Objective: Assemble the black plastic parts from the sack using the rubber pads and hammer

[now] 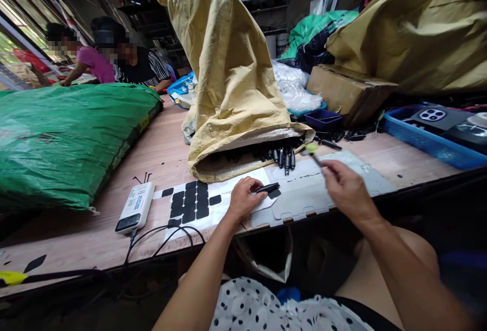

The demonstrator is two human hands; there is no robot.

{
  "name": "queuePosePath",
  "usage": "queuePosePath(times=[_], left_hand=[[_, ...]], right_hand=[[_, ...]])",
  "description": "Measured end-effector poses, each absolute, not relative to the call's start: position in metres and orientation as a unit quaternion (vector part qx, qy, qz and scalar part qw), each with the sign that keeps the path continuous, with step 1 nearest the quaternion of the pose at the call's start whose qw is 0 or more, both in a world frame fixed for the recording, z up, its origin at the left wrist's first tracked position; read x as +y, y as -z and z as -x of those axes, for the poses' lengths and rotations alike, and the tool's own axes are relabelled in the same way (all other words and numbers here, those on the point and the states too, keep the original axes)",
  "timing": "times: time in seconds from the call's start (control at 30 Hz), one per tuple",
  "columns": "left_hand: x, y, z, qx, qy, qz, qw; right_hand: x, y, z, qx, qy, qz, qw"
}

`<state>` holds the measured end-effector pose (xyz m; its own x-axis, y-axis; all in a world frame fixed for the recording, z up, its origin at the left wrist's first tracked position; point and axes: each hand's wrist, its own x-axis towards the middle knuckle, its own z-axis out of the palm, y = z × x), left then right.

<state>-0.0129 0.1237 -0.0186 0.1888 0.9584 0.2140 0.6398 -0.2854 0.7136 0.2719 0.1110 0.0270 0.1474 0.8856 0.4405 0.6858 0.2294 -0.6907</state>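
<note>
Fingers of my left hand point(247, 196) close on a black pen-like part point(268, 187), which lies low over the grey board point(300, 196). Raised above that board, my right hand point(347, 189) grips a thin dark tool point(316, 158) with a blurred yellow-green end. Left of my left hand, rows of black rounded squares point(190, 202) sit on a white sheet point(224, 209). Behind the hands, several black parts point(281, 157) spill from the mouth of a large tan sack point(232, 77).
A white power bank point(135, 207) with cables stands left, near a green sack point(68, 138). At right are a blue tray point(433, 141) holding a phone, a cardboard box point(346, 90) and a dark purple tray point(324, 119). Two people sit at back left.
</note>
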Motion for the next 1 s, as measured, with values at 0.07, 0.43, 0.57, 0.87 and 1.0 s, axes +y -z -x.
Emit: queuePosePath(times=[0.07, 0.43, 0.57, 0.87, 1.0], left_hand=[[0.123, 0.019, 0.013, 0.549, -0.330, -0.728, 0.246], [0.121, 0.019, 0.012, 0.543, -0.348, -0.728, 0.231], [0.122, 0.022, 0.012, 0.541, -0.350, -0.727, 0.236], [0.118, 0.012, 0.010, 0.552, -0.312, -0.747, 0.201], [0.119, 0.011, 0.011, 0.551, -0.296, -0.753, 0.205]], right_hand=[[0.095, -0.029, -0.238, -0.704, -0.156, 0.525, 0.452], [0.069, -0.004, -0.192, -0.782, -0.152, 0.503, 0.335], [0.069, -0.002, -0.196, -0.768, -0.146, 0.508, 0.362], [0.096, -0.017, -0.251, -0.692, -0.035, 0.594, 0.408], [0.130, -0.014, -0.306, -0.594, 0.057, 0.748, 0.290]])
